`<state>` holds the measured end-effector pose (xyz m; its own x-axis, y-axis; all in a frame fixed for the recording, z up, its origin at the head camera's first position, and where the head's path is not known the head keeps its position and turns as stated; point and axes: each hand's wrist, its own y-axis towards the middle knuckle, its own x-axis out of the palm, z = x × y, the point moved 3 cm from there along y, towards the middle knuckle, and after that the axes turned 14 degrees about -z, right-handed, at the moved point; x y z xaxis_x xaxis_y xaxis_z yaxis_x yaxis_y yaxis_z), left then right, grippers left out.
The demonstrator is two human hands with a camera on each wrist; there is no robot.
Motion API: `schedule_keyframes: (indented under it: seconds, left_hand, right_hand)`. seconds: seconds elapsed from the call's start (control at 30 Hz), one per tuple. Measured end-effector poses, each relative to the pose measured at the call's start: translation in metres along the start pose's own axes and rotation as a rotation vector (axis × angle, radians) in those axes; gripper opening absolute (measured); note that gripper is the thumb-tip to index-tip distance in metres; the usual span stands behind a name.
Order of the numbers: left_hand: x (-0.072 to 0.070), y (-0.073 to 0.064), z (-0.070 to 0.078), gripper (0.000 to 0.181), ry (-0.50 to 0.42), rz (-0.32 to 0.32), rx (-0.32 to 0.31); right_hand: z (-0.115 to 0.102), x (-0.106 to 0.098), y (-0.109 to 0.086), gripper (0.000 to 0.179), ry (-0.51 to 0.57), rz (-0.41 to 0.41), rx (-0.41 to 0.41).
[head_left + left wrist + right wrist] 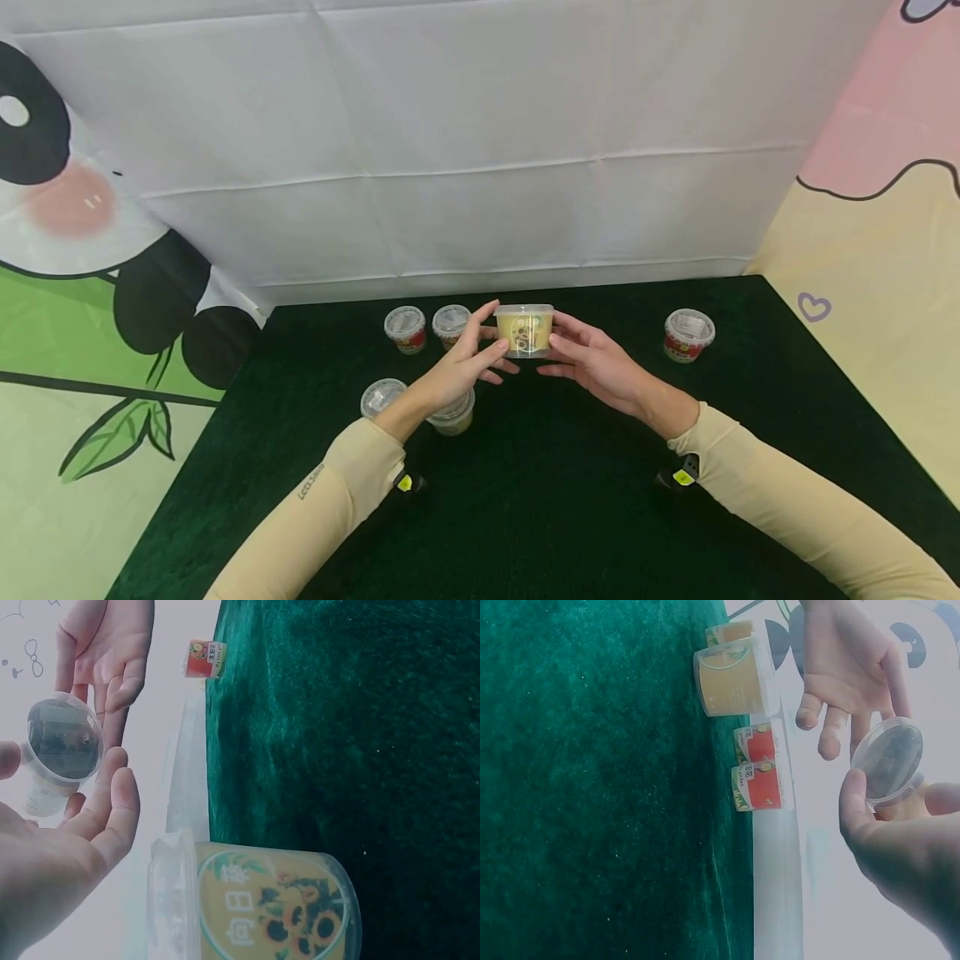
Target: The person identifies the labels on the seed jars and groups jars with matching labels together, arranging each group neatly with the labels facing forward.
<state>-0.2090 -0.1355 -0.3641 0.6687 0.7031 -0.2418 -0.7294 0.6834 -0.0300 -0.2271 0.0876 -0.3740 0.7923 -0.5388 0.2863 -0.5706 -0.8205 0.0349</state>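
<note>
Raised above the dark green table is a small clear plastic tub [525, 332] with a yellow label and a lid, held between both hands. The left hand [474, 350] grips its left side with thumb and fingers, while the right hand [600, 362] pinches its right side. Both wrist views show the dark round base of the tub [66, 742] [890, 761] between the fingers. Under the left forearm stand two more lidded tubs [383, 397] [452, 415], partly hidden. One of these, a yellow-labelled tub [270, 904] picturing sunflowers, appears close up in the left wrist view.
Two red-labelled tubs [406, 330] [450, 325] stand at the back left, one partly behind the left hand. Another red-labelled tub [687, 335] stands at the right. A white cloth wall [480, 208] rises behind the table [600, 517], with printed panels on either side.
</note>
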Motion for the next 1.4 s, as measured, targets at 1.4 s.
schedule_keyframes:
  seconds: [1.4]
  left_hand:
    - [-0.011,-0.015,-0.007,0.064,0.147,-0.059,-0.089]
  right_hand:
    - [0.011,-0.006,-0.002,0.066,-0.228,0.004,0.099]
